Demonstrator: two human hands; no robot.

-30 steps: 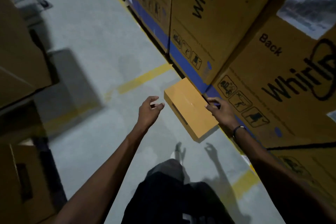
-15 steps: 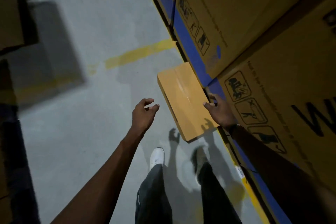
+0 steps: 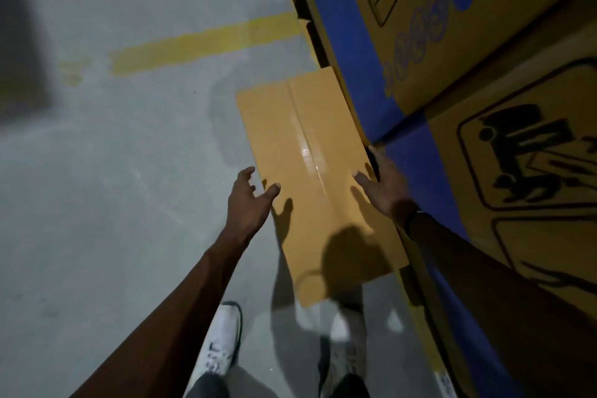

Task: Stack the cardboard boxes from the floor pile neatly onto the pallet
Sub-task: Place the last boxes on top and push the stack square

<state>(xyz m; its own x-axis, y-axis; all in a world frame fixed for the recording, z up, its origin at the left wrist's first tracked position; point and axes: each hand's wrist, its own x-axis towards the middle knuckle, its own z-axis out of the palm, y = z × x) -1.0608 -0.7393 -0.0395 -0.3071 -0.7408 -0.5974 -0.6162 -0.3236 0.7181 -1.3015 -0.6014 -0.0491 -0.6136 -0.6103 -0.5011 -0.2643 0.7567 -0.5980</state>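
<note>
Cardboard box (image 3: 310,178), flat, tan, rectangular, top seam closed with clear glossy tape, lies on the grey concrete floor (image 3: 113,203), its right long edge close against the base of large stacked cartons. Head view, looking steeply down.

Nearest the camera: two white sneakers (image 3: 223,342) on the floor, the left one plain, the right one in shadow beneath the box's near corner. Dark trouser legs at the bottom edge.

Left hand (image 3: 248,200): at the box's left long edge. Fingers spread and lightly curved, thumb tip over the top face near that edge; grip not closed on anything. Contact with the edge cannot be confirmed.

Right hand (image 3: 384,187): at the box's right long edge, in the narrow gap between the box and the cartons. Thumb rests on the top face; fingers run down along the side, their ends partly hidden. Dark band on the wrist. Whether this grip is clamped cannot be told.

Shadows of both hands and of the head fall on the box's near half.

Right side: large tan cartons (image 3: 517,42) with a blue band at the base and black handling pictograms.

Farther out: yellow painted floor line (image 3: 200,48) running left from the cartons' foot.
</note>
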